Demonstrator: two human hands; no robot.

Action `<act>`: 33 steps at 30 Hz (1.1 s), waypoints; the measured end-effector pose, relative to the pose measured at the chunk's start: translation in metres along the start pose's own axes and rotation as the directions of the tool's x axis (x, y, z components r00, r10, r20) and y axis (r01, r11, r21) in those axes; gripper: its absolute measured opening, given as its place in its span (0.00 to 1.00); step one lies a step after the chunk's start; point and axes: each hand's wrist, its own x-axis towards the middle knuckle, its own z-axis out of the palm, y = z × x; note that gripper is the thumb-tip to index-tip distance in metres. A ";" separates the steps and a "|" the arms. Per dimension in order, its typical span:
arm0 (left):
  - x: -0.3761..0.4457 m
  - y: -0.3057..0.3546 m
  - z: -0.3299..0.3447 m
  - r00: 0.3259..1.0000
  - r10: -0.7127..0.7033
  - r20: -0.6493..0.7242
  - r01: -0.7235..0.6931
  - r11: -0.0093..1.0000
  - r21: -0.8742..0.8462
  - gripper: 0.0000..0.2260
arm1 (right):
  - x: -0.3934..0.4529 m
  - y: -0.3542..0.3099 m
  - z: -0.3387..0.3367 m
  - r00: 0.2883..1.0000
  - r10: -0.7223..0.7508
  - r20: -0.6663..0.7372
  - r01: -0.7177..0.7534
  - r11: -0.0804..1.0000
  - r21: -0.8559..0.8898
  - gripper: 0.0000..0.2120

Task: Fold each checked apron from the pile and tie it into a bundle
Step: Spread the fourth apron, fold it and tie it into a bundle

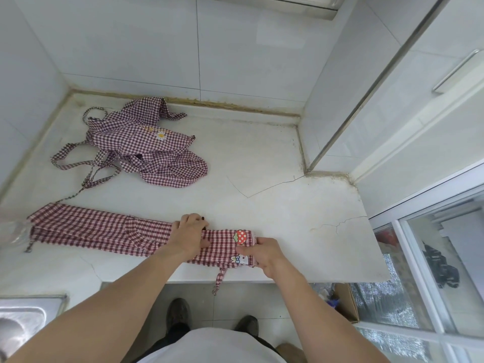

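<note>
A red-and-white checked apron lies folded into a long narrow strip along the front of the white counter. A strawberry patch marks the strip's right end. My left hand presses flat on the strip just left of that patch. My right hand pinches the strip's right end, thumb on top. One strap hangs over the counter's front edge. A loose pile of purple-checked aprons with tangled straps sits at the back left.
A steel sink is at the lower left. Tiled walls close the counter at the back and left, a cabinet on the right. A cardboard box stands on the floor by my shoes.
</note>
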 end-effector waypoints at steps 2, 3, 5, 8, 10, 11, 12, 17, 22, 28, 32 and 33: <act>0.003 0.005 -0.002 0.998 0.030 0.052 -0.033 0.998 0.058 0.25 | 0.002 -0.001 -0.008 1.000 -0.014 -0.010 0.014 0.999 0.031 0.18; 0.005 0.009 -0.003 0.996 0.040 0.074 -0.045 0.997 0.067 0.25 | 0.002 -0.002 -0.013 0.999 -0.030 -0.009 0.031 0.999 0.031 0.17; 0.006 0.019 -0.004 0.990 0.048 0.131 -0.052 0.998 0.027 0.27 | 0.000 -0.008 -0.024 0.997 -0.081 0.014 0.081 0.997 -0.018 0.15; 0.008 0.037 -0.001 0.974 0.062 0.216 -0.040 0.994 -0.102 0.28 | -0.006 -0.020 -0.043 0.981 -0.189 0.046 0.193 0.975 -0.110 0.10; 0.009 0.045 0.000 0.964 0.078 0.255 -0.028 0.981 -0.193 0.22 | -0.010 -0.026 -0.054 0.963 -0.264 0.058 0.269 0.956 -0.121 0.09; 0.009 0.050 -0.001 0.960 0.086 0.268 -0.024 0.974 -0.225 0.21 | -0.012 -0.027 -0.059 0.954 -0.294 0.064 0.299 0.949 -0.104 0.09; 0.009 0.055 -0.002 0.957 0.095 0.273 -0.025 0.968 -0.250 0.20 | -0.013 -0.027 -0.063 0.945 -0.322 0.064 0.326 0.942 -0.075 0.10; 0.013 0.068 -0.016 0.943 0.160 0.293 -0.050 0.936 -0.350 0.15 | -0.018 -0.018 -0.070 0.901 -0.429 -0.058 0.433 0.887 0.158 0.12; 0.017 0.079 -0.040 0.899 0.256 0.354 -0.100 0.910 -0.402 0.14 | -0.021 -0.029 -0.071 0.856 -0.403 -0.324 0.506 0.781 0.367 0.11; 0.014 0.088 -0.070 0.847 0.342 0.406 -0.100 0.854 -0.510 0.20 | -0.025 -0.056 -0.089 0.813 -0.451 -0.367 0.565 0.763 0.313 0.06; 0.014 0.086 -0.072 0.880 0.344 0.329 -0.105 0.815 -0.570 0.21 | -0.036 -0.066 -0.090 0.922 -0.346 -0.175 0.386 0.769 0.510 0.23; 0.013 0.084 -0.071 0.888 0.340 0.309 -0.111 0.812 -0.573 0.22 | -0.038 -0.066 -0.089 0.935 -0.343 -0.091 0.338 0.782 0.524 0.25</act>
